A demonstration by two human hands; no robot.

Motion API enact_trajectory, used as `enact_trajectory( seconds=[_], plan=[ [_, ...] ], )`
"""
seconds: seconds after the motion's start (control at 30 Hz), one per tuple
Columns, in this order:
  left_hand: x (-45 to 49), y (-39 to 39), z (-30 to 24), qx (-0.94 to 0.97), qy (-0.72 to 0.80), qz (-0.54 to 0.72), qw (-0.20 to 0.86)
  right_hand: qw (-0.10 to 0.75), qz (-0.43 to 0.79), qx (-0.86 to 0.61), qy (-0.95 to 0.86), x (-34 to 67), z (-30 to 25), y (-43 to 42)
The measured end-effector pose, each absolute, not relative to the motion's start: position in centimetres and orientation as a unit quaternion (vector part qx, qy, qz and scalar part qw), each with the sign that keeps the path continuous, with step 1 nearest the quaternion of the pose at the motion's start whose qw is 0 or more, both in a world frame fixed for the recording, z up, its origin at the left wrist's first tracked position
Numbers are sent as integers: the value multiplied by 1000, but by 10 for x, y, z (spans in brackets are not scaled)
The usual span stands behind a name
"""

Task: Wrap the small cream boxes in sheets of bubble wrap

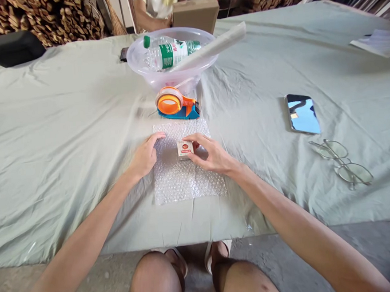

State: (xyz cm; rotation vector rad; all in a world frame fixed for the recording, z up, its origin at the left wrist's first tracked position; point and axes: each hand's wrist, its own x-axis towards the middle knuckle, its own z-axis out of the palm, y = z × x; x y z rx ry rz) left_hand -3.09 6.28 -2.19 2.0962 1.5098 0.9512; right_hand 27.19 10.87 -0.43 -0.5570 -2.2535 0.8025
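Note:
A sheet of bubble wrap (187, 184) lies flat on the cloth-covered table in front of me. Near its middle is a small printed box (185, 150) with a red emblem on top. Thumb and fingers of my right hand (210, 153) grip that box from its right side. My left hand (146, 154) rests at the sheet's left edge, fingers stretched out toward the upper left part and holding nothing. Just beyond the sheet stands an orange and blue tape dispenser (178, 103) with a roll of tape.
Behind the dispenser, a translucent basin (163, 79) holds a green-capped plastic bottle (171, 54) and a white roll (221, 42). To the right lie a phone (302, 114) and eyeglasses (345, 162). Across the table, a person is beside a cardboard box (195, 14). A black case (11, 48) sits far left.

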Motion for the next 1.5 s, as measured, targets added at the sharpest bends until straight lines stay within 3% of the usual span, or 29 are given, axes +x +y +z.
enact_trajectory(
  seconds=[0.37, 0.7, 1.13, 1.33, 1.5],
  plan=[
    [-29, 61, -16, 725, 552, 349, 217, 346, 286, -188, -874, 270, -10, 110],
    [-14, 47, -9, 682, 653, 329, 12, 311, 257, -219, -888, 271, -13, 113],
    [-17, 49, -13, 740, 598, 306, 44, 309, 282, -225, -880, 273, -4, 108],
    [-13, 46, -9, 771, 543, 330, 53, 414, 188, -389, -801, 278, -10, 116],
    [-4, 41, -6, 788, 484, 379, 44, 358, 120, -496, -782, 277, -21, 120]
  ],
)
